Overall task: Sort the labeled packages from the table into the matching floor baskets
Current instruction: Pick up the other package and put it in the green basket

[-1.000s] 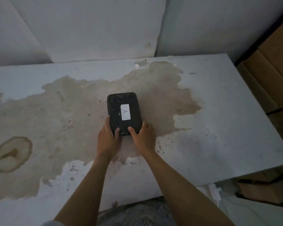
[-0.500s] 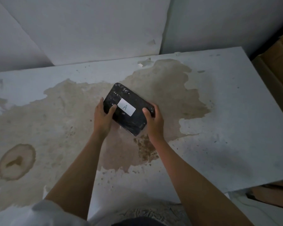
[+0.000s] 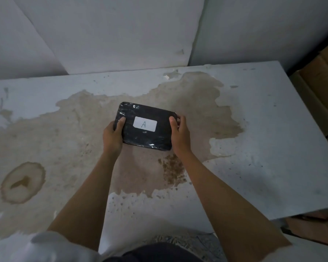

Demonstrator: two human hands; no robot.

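A flat black package (image 3: 140,137) wrapped in shiny plastic carries a white label (image 3: 145,124) marked "A". I hold it above the stained white table (image 3: 263,148), its long side running left to right. My left hand (image 3: 113,136) grips its left end with the thumb on top. My right hand (image 3: 179,134) grips its right end the same way. No floor baskets are in view.
Brown cardboard boxes (image 3: 322,76) stand to the right of the table, and more boxes (image 3: 311,225) sit on the floor under its right corner. White wall panels (image 3: 121,35) rise behind the table. A ring-shaped brown stain (image 3: 23,182) marks the table's left side.
The package has been lifted off the table and turned from lengthwise to sideways, so the label reads upright. Both hands shifted from its near end to its two short ends.
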